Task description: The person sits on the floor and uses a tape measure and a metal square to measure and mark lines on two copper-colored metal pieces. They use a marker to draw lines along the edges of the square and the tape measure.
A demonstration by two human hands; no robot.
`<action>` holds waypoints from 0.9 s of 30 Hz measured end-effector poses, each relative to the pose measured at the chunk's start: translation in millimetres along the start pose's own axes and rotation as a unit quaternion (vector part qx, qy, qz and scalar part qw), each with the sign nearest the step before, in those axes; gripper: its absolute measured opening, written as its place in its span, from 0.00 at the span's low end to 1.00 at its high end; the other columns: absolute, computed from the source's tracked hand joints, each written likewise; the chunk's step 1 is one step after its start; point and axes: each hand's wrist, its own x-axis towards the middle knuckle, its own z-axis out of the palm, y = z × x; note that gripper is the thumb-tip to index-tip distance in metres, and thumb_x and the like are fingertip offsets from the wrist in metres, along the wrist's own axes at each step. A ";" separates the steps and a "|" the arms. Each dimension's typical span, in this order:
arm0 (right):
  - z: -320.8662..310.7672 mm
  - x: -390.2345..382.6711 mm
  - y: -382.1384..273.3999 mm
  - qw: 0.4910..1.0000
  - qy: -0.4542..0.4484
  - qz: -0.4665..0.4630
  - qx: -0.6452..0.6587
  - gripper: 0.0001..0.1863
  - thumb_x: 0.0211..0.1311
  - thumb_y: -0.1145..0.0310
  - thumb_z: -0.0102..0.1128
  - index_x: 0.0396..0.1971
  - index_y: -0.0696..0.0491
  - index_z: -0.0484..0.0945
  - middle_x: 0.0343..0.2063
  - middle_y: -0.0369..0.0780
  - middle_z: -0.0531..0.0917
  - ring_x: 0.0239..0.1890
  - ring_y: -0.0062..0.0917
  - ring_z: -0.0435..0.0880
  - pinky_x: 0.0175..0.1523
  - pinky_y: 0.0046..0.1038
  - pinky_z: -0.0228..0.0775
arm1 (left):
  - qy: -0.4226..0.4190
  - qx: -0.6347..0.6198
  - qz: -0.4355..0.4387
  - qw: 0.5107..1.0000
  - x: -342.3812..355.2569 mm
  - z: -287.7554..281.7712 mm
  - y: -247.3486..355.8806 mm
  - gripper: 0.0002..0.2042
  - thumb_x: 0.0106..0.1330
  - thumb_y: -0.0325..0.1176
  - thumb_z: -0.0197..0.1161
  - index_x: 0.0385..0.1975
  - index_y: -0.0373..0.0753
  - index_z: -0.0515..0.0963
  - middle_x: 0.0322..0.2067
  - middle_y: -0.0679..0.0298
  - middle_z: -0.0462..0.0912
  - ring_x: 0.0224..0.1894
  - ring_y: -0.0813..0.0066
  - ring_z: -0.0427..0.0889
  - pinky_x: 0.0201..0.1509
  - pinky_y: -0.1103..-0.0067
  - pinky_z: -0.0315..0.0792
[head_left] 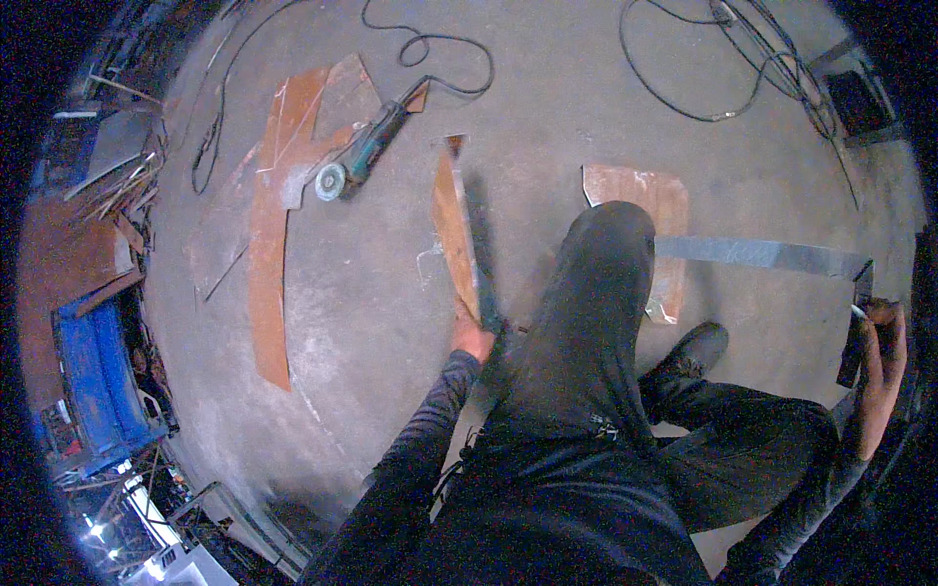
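Note:
My left hand (472,337) is closed round the near end of a long, narrow rusty metal plate (451,220), tilted up on its edge to the left of my knee. Out at the far right, my right hand (884,314) is closed at the bent end of a grey metal strip (767,254). A small white thing shows by its fingers, too small to name. The strip runs left toward my knee, where my leg hides its other end. Under it lies a rusty sheet metal piece (635,186), partly covered by my knee.
An angle grinder (366,151) rests on rusty metal offcuts (269,293) at the left, its cord (479,78) curling away. Coiled cables (743,98) lie at the far right. A blue metal object (107,371) and scrap pieces (122,186) line the left side.

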 end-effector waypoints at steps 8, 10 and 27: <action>-8.9 -6.0 11.8 0.998 -0.018 0.045 0.030 0.28 0.72 0.70 0.61 0.69 0.56 0.68 0.57 0.39 0.79 0.57 0.22 0.76 0.63 0.24 0.67 | -0.018 0.045 -0.072 0.996 -10.5 -6.4 65.2 0.65 0.51 0.38 0.78 0.75 0.34 0.25 0.60 0.38 0.66 0.53 0.38 0.80 0.60 0.59 0.76; -13.5 -8.4 13.9 0.999 -0.027 0.043 0.005 0.30 0.70 0.70 0.63 0.70 0.56 0.67 0.60 0.41 0.78 0.58 0.23 0.77 0.64 0.26 0.68 | -0.026 0.057 -0.074 0.995 -10.8 -3.7 72.9 0.64 0.53 0.38 0.77 0.75 0.35 0.24 0.61 0.38 0.66 0.54 0.38 0.80 0.60 0.58 0.76; 64.8 -59.3 -89.8 0.983 -0.080 0.069 0.149 0.03 0.67 0.77 0.59 0.38 0.56 0.76 0.38 0.36 0.80 0.40 0.20 0.76 0.50 0.23 0.68 | -0.222 -0.445 0.358 0.790 -43.2 -123.9 250.0 0.24 0.75 0.34 0.58 0.67 0.31 0.65 0.58 0.54 0.79 0.59 0.69 0.78 0.64 0.73 0.73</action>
